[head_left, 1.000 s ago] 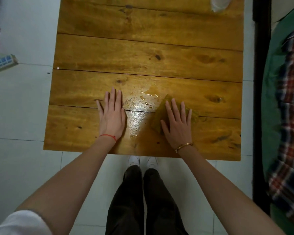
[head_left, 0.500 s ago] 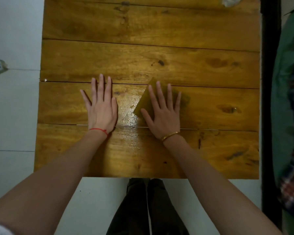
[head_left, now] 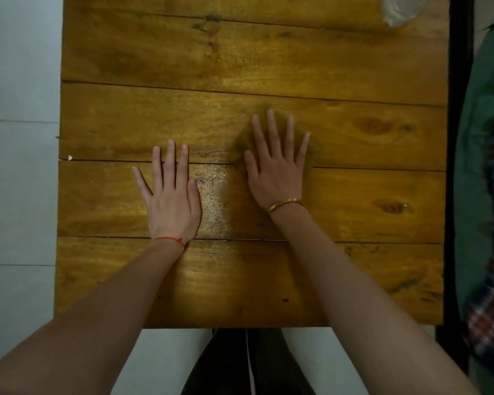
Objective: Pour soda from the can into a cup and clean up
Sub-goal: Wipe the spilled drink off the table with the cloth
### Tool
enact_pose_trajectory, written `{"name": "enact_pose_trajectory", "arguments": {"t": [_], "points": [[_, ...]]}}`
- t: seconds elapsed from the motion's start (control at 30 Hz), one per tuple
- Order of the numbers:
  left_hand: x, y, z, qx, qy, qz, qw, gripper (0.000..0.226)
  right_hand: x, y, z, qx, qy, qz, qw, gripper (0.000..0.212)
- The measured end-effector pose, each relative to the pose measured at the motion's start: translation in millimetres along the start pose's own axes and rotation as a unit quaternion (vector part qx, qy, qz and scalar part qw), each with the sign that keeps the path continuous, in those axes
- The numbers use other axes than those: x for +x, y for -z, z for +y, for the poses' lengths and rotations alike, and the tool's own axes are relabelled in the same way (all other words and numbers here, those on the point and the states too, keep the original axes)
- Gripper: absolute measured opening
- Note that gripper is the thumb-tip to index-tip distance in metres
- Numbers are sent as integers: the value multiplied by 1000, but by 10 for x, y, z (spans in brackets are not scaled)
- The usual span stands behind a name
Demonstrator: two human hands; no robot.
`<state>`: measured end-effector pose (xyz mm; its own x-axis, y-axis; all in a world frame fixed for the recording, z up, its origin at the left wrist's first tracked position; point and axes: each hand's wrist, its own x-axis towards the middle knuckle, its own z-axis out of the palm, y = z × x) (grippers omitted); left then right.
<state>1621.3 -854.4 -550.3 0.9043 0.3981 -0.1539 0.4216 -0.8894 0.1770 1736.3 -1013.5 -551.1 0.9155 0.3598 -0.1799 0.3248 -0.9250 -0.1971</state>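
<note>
Cleanup step: the right hand (head_left: 274, 172), fingers flat and spread, presses a yellowish cloth (head_left: 244, 141) on the wooden tabletop (head_left: 354, 67). Left hand (head_left: 173, 201) rests flat, empty. Next probably sweep over the wet patch (head_left: 214, 195) between them. No can or cup visible.

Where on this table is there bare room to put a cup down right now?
The far planks of the table are bare up to the white plastic at the far right corner. The right side, beyond the right hand pressing the cloth, is bare too. It is crowded between that hand and the left hand, where a wet patch glistens.
</note>
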Motion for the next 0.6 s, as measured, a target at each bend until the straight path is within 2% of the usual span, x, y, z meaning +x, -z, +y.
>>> {"name": "enact_pose_trajectory", "arguments": {"t": [0.1,0.17,0.23,0.3,0.37,0.43,0.47,0.6], "points": [[6,25,4,-6,0,-4,1000,56,-353,-23,-42,-17,90,-25,996,59],[12,46,15,-7,6,-11,1000,56,-482,6,118,-22,106,-42,993,59],[13,49,21,-6,10,-15,1000,57,-359,52,304,-35,68,-44,996,59],[25,49,31,-3,11,-20,1000,57,11,92,386,-25,-11,-24,999,59],[33,54,35,-4,10,-24,1000,57,439,138,288,7,-91,9,996,59],[30,62,27,-2,9,-26,1000,57,706,116,33,24,-121,18,992,61],[28,63,22,-2,8,-27,1000,58,726,90,-113,27,-101,12,994,61],[37,71,31,-6,7,-26,1000,58,247,-2,-366,-10,97,-27,995,59]]}}
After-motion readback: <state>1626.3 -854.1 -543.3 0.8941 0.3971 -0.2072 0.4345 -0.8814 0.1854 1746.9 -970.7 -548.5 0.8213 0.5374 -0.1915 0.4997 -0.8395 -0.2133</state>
